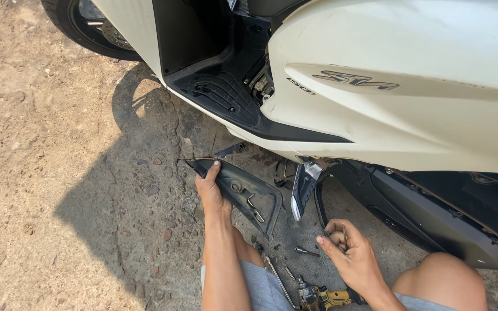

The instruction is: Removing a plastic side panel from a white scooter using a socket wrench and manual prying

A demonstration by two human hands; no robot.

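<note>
While in hands (213, 193): panel (243, 193) (black).

A white scooter (399, 86) is parked on rough dirt ground (47, 173), its black footboard (220, 92) exposed and its front wheel (87, 26) seen at the top left. A yellow power driver (324, 298) and a socket bit (305, 251) are laid on the ground.

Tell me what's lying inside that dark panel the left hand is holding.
A bent metal clip lies inside the dark plastic panel, which the left hand grips at its edge. The ground beneath the panel is covered.
</note>
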